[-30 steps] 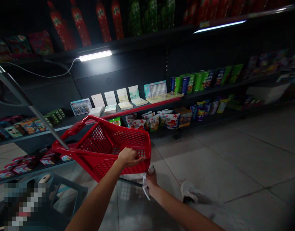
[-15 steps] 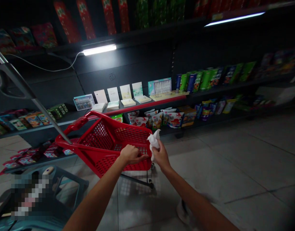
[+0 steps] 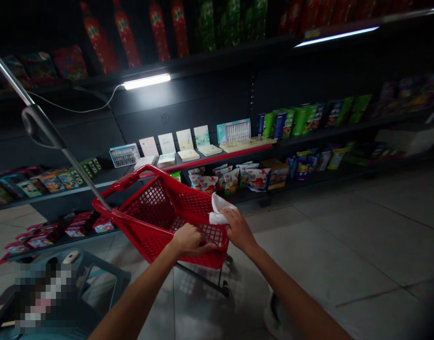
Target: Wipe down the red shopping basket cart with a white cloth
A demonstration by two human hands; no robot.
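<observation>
Lit shelves line the far side; at centre, the left hand curls its fingers over the red cart's near rim, while the right hand pinches a white cloth at its right end.

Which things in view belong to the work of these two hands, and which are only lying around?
In the work:
- red cart
- left hand, at the cart's rim
- right hand, holding a white cloth

Only around:
- snack bags, low shelf
- red bottles, upper shelf
- lit tube lamp
</observation>
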